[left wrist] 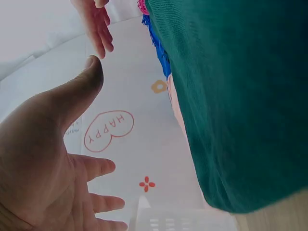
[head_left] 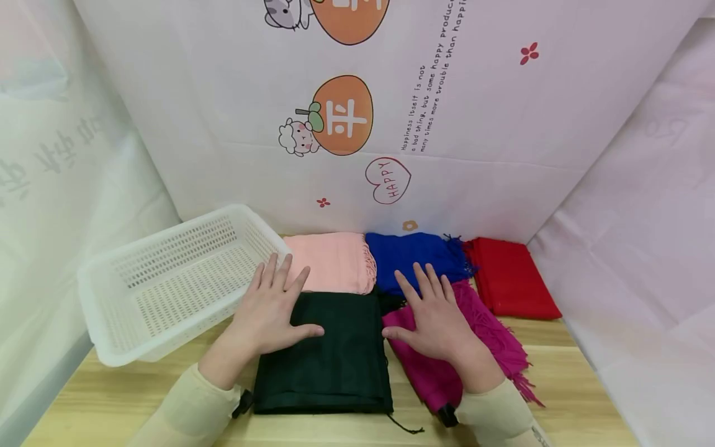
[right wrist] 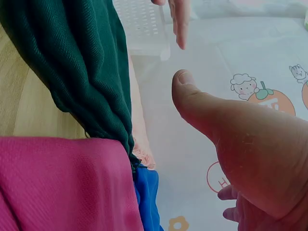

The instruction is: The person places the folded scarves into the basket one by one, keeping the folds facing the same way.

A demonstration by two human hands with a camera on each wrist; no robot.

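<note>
My left hand [head_left: 269, 313], fingers spread and palm down, is held above the left edge of a folded dark green scarf [head_left: 335, 354], near the basket's rim. To the right, my right hand [head_left: 436, 320] spreads its fingers over a folded magenta scarf [head_left: 416, 366] with fringe on its right side. Neither hand holds anything; both wrist views show a gap between palm and cloth. A folded pink scarf [head_left: 335, 264] and a blue scarf [head_left: 404, 257] lie behind, the blue one partly hidden by my right fingertips. A red scarf [head_left: 519, 279] is at the far right.
A white perforated plastic basket [head_left: 106, 338] stands at the left on the wooden table [head_left: 581, 385]. White printed sheeting [head_left: 475, 186] rises as a wall at the back and along both sides. A dark cord [head_left: 404, 427] trails from the green scarf's front corner.
</note>
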